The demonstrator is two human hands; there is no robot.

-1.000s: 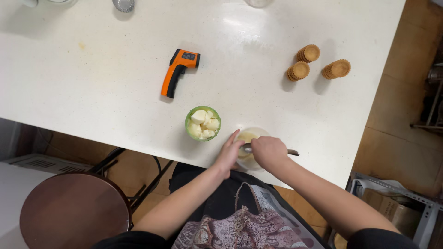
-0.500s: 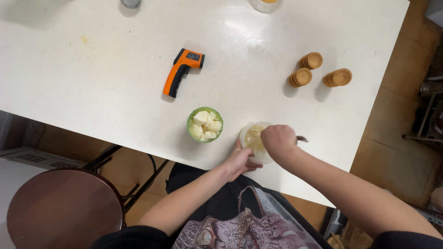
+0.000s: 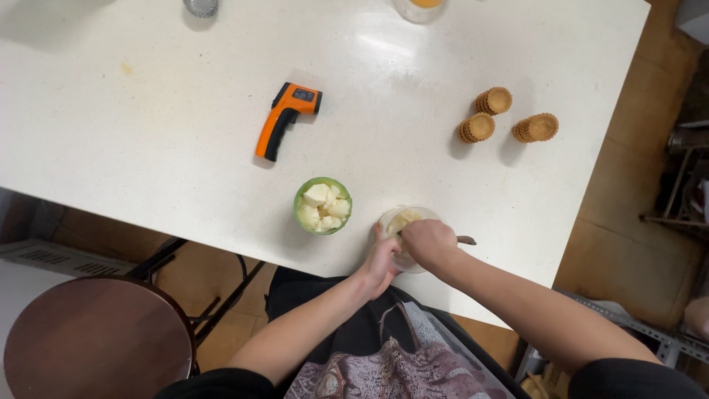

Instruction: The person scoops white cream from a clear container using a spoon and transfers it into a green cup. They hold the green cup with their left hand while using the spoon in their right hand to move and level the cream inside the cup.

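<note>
- Since a moment ago, both of my hands have stayed at the clear cup by the near table edge; my left hand has slid slightly lower along the cup's side, and my right hand has shifted a little over its mouth.
- My left hand presses against the cup's near-left wall, fingers curled partly round it, bracing it on the white table.
- My right hand is closed in a fist around a utensil whose metal handle sticks out to the right; its working end is hidden under my hand, inside the cup.
- The cup holds a pale yellow, creamy mass; I cannot tell how full it is.
- Just left of the cup, close but apart, stands a green bowl filled with pale chunks.
- Farther up the table lies an orange and black handheld thermometer, on its side, well apart from my hands.
- To the upper right sit three small tart shells, near one another and well away from the cup.
- A round brown stool stands below the table edge at the left.
</note>
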